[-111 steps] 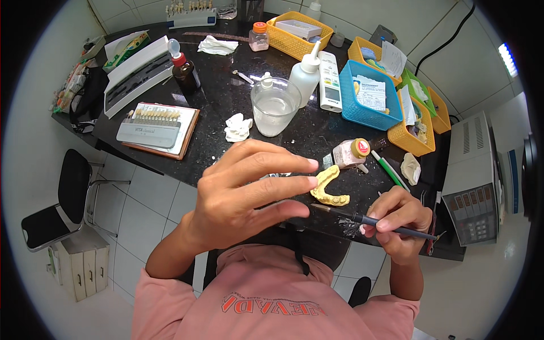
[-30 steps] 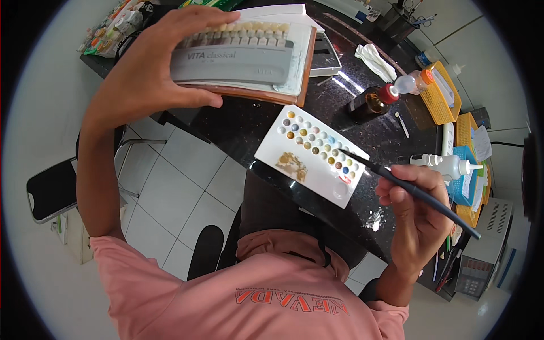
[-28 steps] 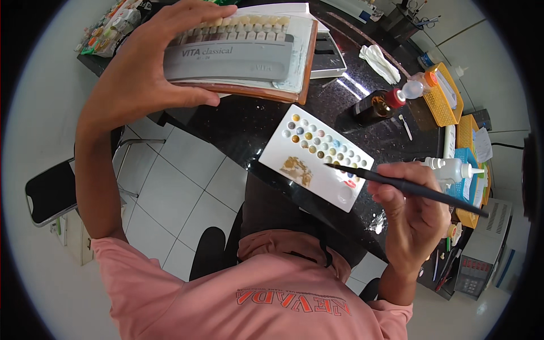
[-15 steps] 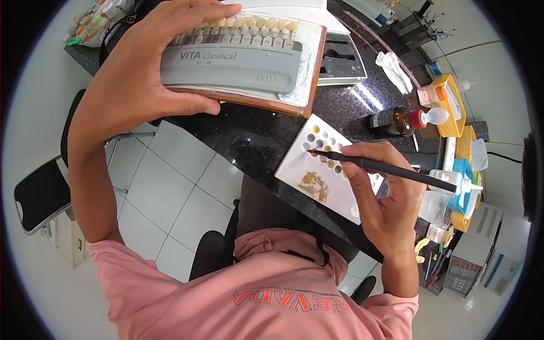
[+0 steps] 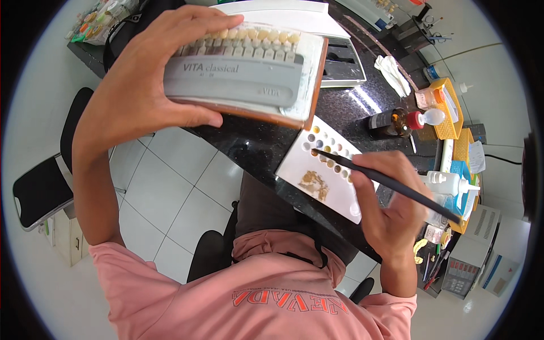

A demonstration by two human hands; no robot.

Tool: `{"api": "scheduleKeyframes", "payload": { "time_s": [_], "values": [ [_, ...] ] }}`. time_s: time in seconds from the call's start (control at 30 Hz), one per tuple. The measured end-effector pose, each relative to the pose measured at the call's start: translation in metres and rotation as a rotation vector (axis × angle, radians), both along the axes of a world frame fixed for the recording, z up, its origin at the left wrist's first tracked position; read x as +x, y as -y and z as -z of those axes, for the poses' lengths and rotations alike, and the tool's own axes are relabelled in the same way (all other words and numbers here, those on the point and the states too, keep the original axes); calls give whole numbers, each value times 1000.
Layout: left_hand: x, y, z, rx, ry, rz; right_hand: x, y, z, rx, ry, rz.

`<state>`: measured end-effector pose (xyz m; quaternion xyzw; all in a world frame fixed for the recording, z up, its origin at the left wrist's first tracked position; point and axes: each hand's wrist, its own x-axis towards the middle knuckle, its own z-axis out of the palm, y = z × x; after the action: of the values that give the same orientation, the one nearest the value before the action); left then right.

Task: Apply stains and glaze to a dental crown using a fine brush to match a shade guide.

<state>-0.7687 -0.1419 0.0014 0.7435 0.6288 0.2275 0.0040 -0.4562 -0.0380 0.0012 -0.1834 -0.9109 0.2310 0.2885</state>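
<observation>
My left hand (image 5: 116,105) is closed round a tooth shade guide (image 5: 238,79), a grey holder with a row of tooth-shaped tabs in cream shades. The guide lies on a wood-edged board (image 5: 319,79), and thumb and fingers clasp both by the left end, raised over the counter's front edge. In my right hand (image 5: 396,207) is a slim black paintbrush (image 5: 391,182), pinched like a pen. Its tip is at the wells of a white palette (image 5: 334,207), near an orange-brown one; contact is hard to tell. Several wells hold colours, and a brown smear (image 5: 313,186) marks the palette's flat part.
Right of the palette stands a brown bottle (image 5: 391,122) with a red-and-clear dropper top. Beyond it are a white cloth (image 5: 392,75) and an open grey case (image 5: 343,61). Yellow baskets (image 5: 447,110), a white squeeze bottle (image 5: 450,183) and a keypad device (image 5: 467,255) line the right side.
The brush tip has shifted slightly right among the wells, and the brush's rear end has dropped. My left hand has lowered the shade guide and board a little.
</observation>
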Motion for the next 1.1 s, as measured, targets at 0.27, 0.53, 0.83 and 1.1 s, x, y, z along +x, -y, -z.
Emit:
{"api": "scheduleKeyframes", "payload": {
  "time_s": [0.27, 0.53, 0.83, 1.1],
  "values": [
    [73, -7, 3, -146, 197, 127, 108, 18, -21, -168, -377, 256],
    [140, -32, 25, -241, 158, 226, 175, 46, 0, -210, -495, 429],
    [159, -39, 19, -305, 22, 194, 204, 52, 16, -378, -668, 384],
    [161, -35, 17, -399, 4, 83, 226, 54, 28, -471, -733, 334]
  ]
}}
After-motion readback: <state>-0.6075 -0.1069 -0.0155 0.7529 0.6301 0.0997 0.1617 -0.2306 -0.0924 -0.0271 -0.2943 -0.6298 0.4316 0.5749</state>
